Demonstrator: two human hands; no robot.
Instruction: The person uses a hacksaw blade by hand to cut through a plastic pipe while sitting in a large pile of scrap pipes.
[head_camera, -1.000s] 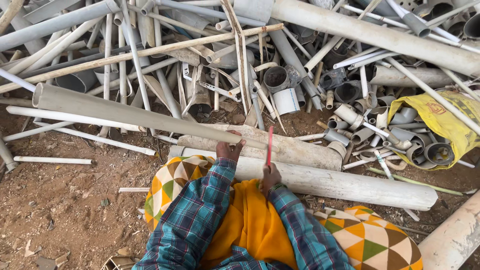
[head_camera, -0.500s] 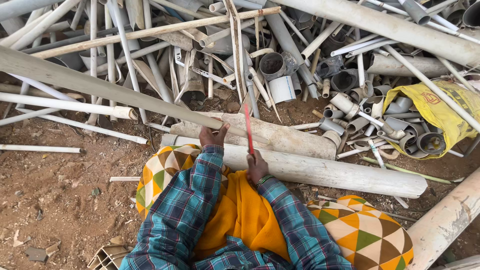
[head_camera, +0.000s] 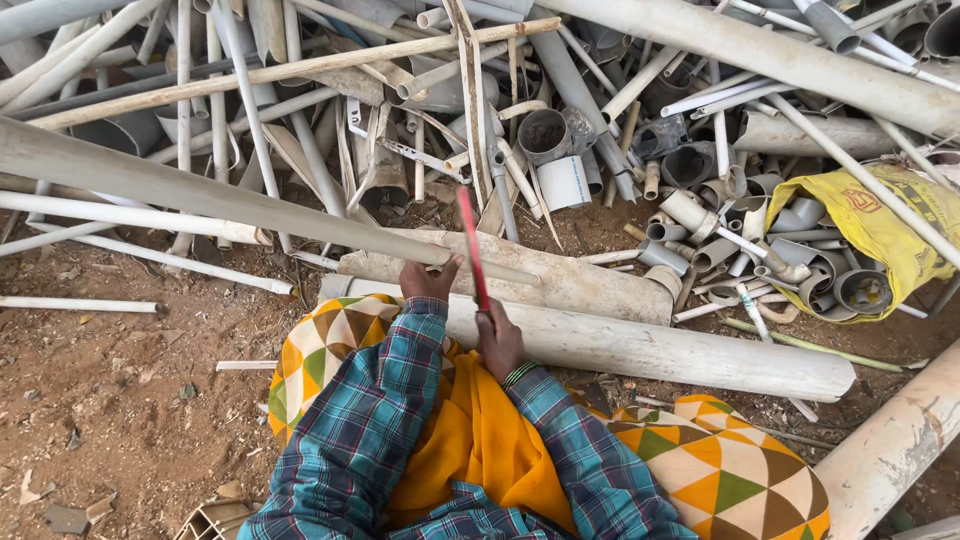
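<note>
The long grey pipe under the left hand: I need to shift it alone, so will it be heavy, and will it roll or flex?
The long grey pipe looks hollow plastic like the cut pieces nearby, so probably light for its length. It is long and slim, so the ends may sag. Round, lying across the thick white pipe, it could roll unless the left hand steadies it.

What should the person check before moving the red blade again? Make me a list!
1. Right hand grips the red blade: ok, fingers closed round its lower end.
2. Left hand steadies the long grey pipe: ok, it rests on the pipe's end.
3. Pipe is supported: ok, its end lies on the thick pipe below.
4. Left fingers away from the blade: not ok, they sit right beside it.
5. Blade touching the pipe: cannot tell.
6. Footing: not ok, loose pipe scraps lie close by.
</note>
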